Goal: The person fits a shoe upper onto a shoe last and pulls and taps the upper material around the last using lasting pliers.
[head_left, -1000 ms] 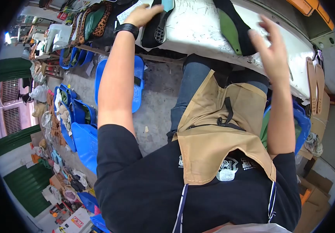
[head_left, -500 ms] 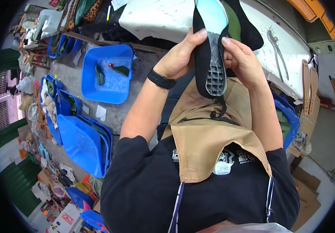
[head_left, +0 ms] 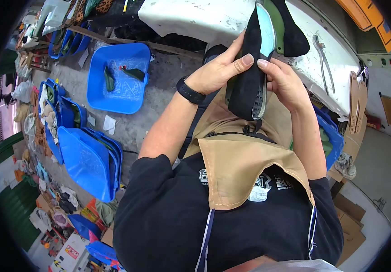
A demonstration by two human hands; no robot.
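Observation:
Both hands hold a black shoe [head_left: 244,93] above my lap. Its light blue sole lining shows at the upper end, and a grid-patterned part of the underside shows along the right edge of the lower end. My left hand [head_left: 220,70] is closed on the left side, its thumb lying across the black upper. Closed on the opposite edge, my right hand [head_left: 288,84] has its thumb tip close to the left thumb. Beyond the shoe, a green and black shoe piece [head_left: 295,34] lies on the white-topped bench [head_left: 182,18]. Lasting pincers [head_left: 325,63] rest there further right.
A blue tub [head_left: 116,97] with two dark green pieces stands on the floor to the left. Stacked blue tubs [head_left: 86,154] are nearer. Brown perforated sole shapes [head_left: 358,102] hang by the bench's right edge. Another blue tub [head_left: 334,138] is at my right.
The shoe has been rolled so that more of its black side faces me and less of the grid shows. Both hands have shifted slightly down, still gripping it.

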